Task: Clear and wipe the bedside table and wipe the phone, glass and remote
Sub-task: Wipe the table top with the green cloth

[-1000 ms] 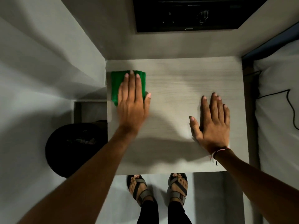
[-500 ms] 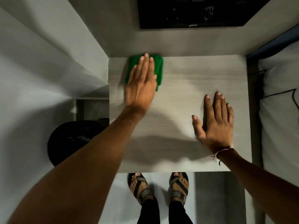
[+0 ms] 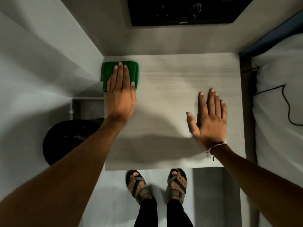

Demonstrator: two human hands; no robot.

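Note:
The bedside table (image 3: 172,82) has a pale wood-grain top with nothing standing on it. A folded green cloth (image 3: 133,69) lies at the table's far left corner. My left hand (image 3: 120,97) presses flat on the cloth and covers most of it. My right hand (image 3: 209,118) rests flat on the near right part of the top, fingers spread, holding nothing. No phone, glass or remote is in view.
A round black bin (image 3: 65,141) stands on the floor left of the table. A white bed (image 3: 278,95) with a black cable (image 3: 285,102) lies to the right. A black panel (image 3: 180,12) hangs on the wall behind. My sandalled feet (image 3: 157,184) are at the front edge.
My left hand slid the green cloth from the left edge up to the far edge, then back left into the far corner. My right hand has stayed in place.

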